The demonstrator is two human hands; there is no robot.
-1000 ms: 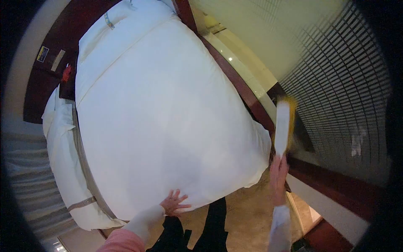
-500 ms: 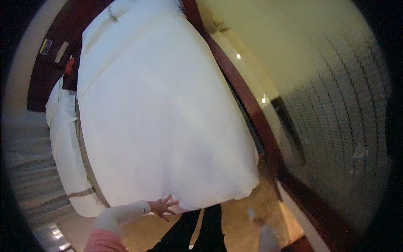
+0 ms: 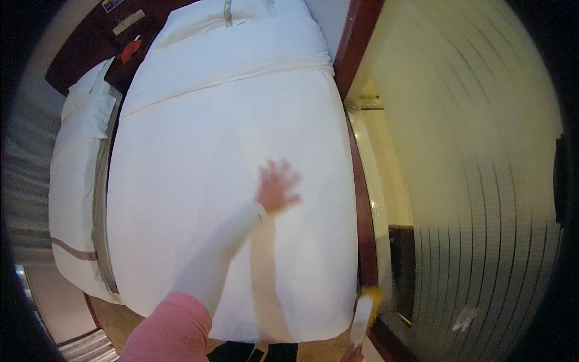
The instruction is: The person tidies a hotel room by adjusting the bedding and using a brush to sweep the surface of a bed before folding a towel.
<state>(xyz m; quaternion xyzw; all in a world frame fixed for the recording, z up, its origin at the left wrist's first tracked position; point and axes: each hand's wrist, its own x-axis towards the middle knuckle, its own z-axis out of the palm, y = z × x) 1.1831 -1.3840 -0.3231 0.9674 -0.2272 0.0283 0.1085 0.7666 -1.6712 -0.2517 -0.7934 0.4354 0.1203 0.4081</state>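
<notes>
My left hand (image 3: 278,188) is open, blurred by motion, with fingers spread over the middle of a bed (image 3: 199,151) covered in white bedding. Whether the palm touches the cover, I cannot tell. A dark red line or cuff edge rings the wrist of the white sleeve (image 3: 220,253). At the lower right edge my right hand (image 3: 351,353), mostly cut off, grips a white, flat-handled object (image 3: 362,317) with a blurred yellow end (image 3: 373,295), beside the bed's near right corner. Its exact kind is unclear.
A second, narrower white bed (image 3: 75,187) stands to the left across a thin gap. Pillows and a patterned strip (image 3: 228,13) lie at the far end. A striped translucent panel (image 3: 476,199) and dark red frame (image 3: 359,48) run along the right.
My left hand has moved from the bed's near edge up over its middle. The view has turned and straightened. The white and yellow object now shows more clearly at the lower right.
</notes>
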